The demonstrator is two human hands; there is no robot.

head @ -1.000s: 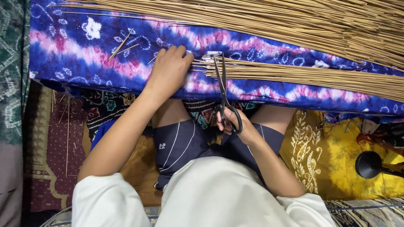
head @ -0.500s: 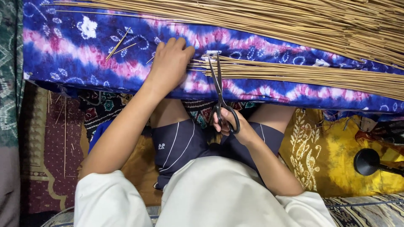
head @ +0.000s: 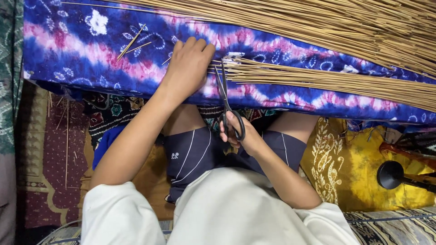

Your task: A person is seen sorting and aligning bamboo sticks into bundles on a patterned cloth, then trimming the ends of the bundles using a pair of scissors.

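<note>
My left hand [head: 190, 68] presses flat on the left end of a bundle of thin tan sticks [head: 327, 80] that lies across a blue, pink and white tie-dye cloth [head: 81, 54]. My right hand [head: 243, 136] grips the black handles of a pair of scissors [head: 225, 102]. The blades point up and away from me, and their tips sit at the bundle's left end, right beside my left fingers.
A much larger heap of the same sticks [head: 318, 22] covers the cloth's far side. A few cut stick pieces [head: 131, 43] lie on the cloth at the left, more on the patterned rug [head: 54, 149]. A black round-based object [head: 393, 174] stands on yellow fabric at the right.
Little differs: the view has drifted slightly, and my hands and the scissors hold the same pose at the bundle's end.
</note>
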